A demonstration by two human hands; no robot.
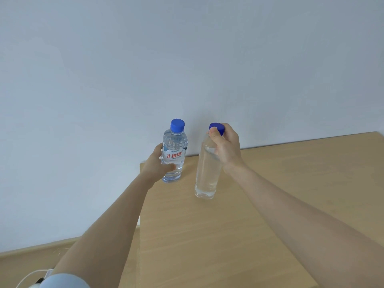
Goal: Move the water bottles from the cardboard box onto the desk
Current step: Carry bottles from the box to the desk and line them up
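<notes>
My left hand (156, 163) grips a small labelled water bottle (174, 150) with a blue cap around its lower body, near the desk's far left corner. Its base is at the desk surface; I cannot tell if it touches. My right hand (225, 145) holds a taller clear bottle without a label (207, 171) by its neck and blue cap, tilted, its base just at or above the wooden desk (228, 235). The cardboard box is out of view.
A plain white wall rises behind the desk. Wooden floor (31, 262) shows at the lower left, with a white cable (31, 275) near the bottom edge. The desk's left edge runs down from the left bottle.
</notes>
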